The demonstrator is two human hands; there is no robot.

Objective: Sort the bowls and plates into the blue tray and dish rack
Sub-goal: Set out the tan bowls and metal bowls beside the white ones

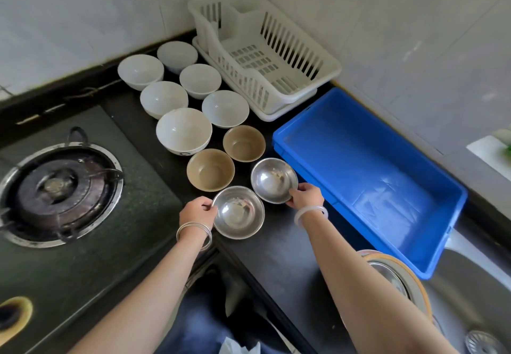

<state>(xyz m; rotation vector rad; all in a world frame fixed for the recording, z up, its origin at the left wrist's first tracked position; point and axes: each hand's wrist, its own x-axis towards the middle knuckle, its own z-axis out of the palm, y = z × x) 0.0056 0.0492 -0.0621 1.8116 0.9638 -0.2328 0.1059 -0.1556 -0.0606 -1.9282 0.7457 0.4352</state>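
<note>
Closest in, at bottom right, a steel sink (470, 293); at left, a gas burner (59, 193) set in a dark stovetop. Between them, a black counter (276, 248) with both forearms stretched over it.

Gripping one steel bowl in each hand. With the left hand (197, 214), pinching the left rim of the nearer steel bowl (238, 212), thumb and fingers curled round the lip; silver bangles (193, 232) on that wrist. With the right hand (305, 196), pinching the near right rim of the farther steel bowl (273, 180) the same way; a white bangle (311, 213) on that wrist. Rims of the two touching or just overlapping; cannot tell whether either is clear of the counter.

Just beyond, two brown bowls (210, 170) upright on the counter, the nearer one just beside both steel bowls. Past those, six white bowls (163, 99) in two rows running back toward the tiled wall, the nearest the largest.

To the right of the bowls, the blue tray (359, 160), bare floor showing, its near left side just beside the right hand. Farthest back, in the tiled corner just beside the tray's far end, the white dish rack (265, 52).
</note>
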